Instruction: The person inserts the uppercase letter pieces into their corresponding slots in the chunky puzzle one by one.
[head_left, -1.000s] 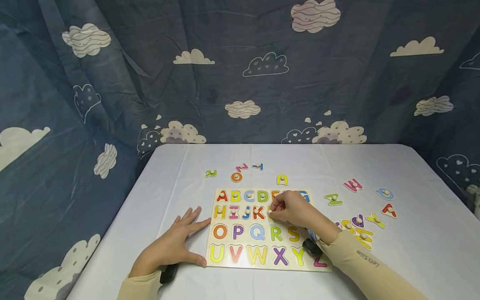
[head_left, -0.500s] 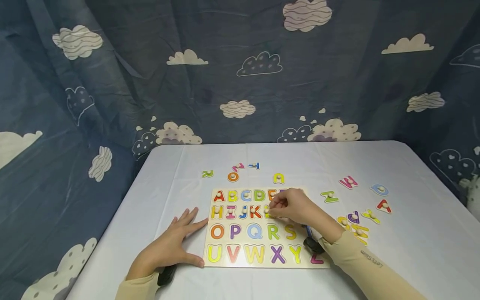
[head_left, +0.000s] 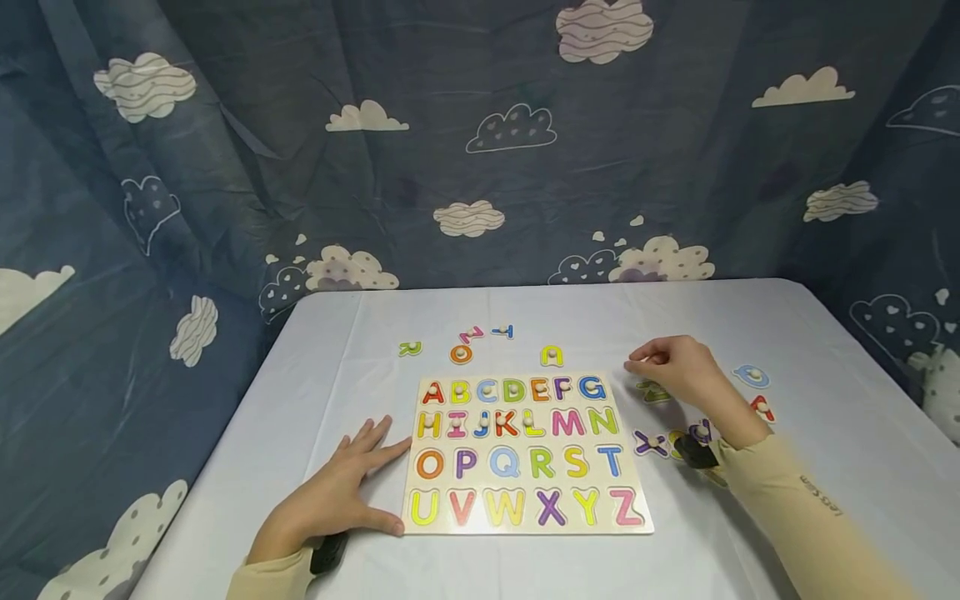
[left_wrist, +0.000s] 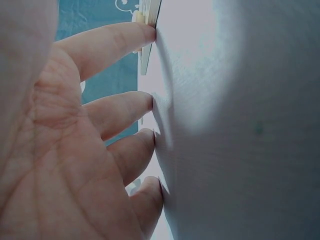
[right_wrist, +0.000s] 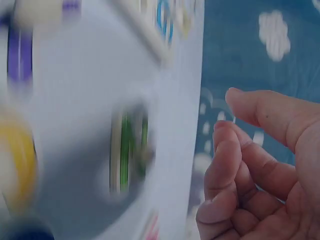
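Observation:
A wooden alphabet board [head_left: 517, 530] lies on the table, with knobbed letters filling its top row and H to L in the second, the yellow-green L [head_left: 534, 430] among them. My left hand [head_left: 341, 487] has its fingers spread on the cloth, the index fingertip and thumb at the board's left edge. Over the table right of the board hovers my right hand [head_left: 678, 367], fingers loosely curled and holding nothing. In the right wrist view a gap shows between its thumb and index finger. Under this hand lies a green letter N [right_wrist: 125, 152], blurred in that view and partly covered in the head view.
Behind the board lie a green R [head_left: 410, 348], an orange O [head_left: 453, 355], a pink Z [head_left: 471, 335], a blue T [head_left: 502, 332] and a yellow U [head_left: 552, 357]. To the right are a blue Q [head_left: 752, 377], a red A [head_left: 762, 408] and a purple X [head_left: 650, 443].
My right hand has let go of the L, now seated in the second row, and moved right and back off the board. The left hand stays at the board's edge.

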